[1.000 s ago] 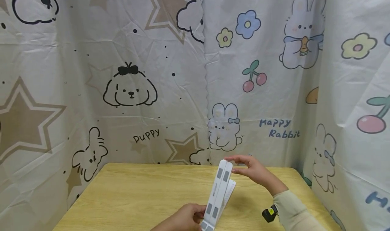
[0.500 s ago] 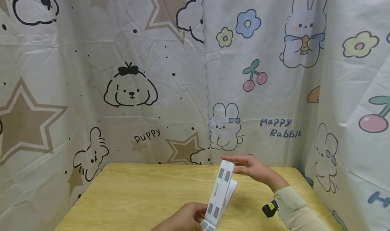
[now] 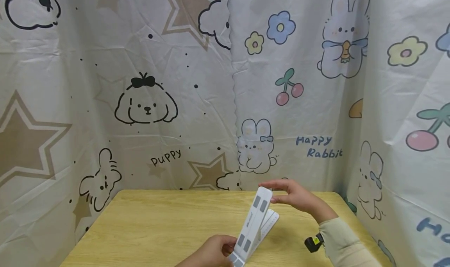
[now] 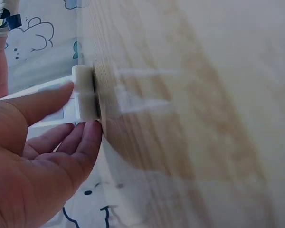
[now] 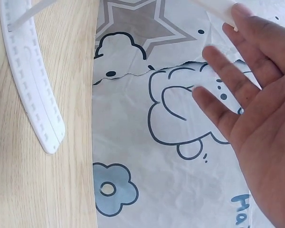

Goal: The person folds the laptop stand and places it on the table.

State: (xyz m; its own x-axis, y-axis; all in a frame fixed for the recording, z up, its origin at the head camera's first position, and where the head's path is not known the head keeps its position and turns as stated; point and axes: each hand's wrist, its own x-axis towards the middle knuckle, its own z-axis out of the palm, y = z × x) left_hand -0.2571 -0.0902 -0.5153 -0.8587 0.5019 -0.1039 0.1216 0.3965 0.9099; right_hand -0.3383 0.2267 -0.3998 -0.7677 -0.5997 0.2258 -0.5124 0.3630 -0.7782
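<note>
A white folding stand, like a laptop stand (image 3: 252, 220), leans on the table in the head view, with grey pads on its long bars. Its ruler-like base leg (image 3: 268, 222) spreads out behind it at an angle. My left hand (image 3: 215, 252) grips the stand's near lower end; in the left wrist view the thumb lies on one side and the fingers (image 4: 88, 142) on the other. At the raised top end, my right hand (image 3: 297, 196) pinches the bar between thumb and index finger. The right wrist view shows its other fingers (image 5: 213, 102) loose and apart.
The wood-grain table (image 3: 161, 216) reaches back to a printed curtain (image 3: 197, 103) hanging behind it and along both sides. A small black device (image 3: 313, 242) is strapped to the right wrist, by the sleeve.
The stand's top bars lean slightly further right and show more of their padded face. Its base leg stands out wider from them. Both hands keep their places on it; the head view has shifted slightly.
</note>
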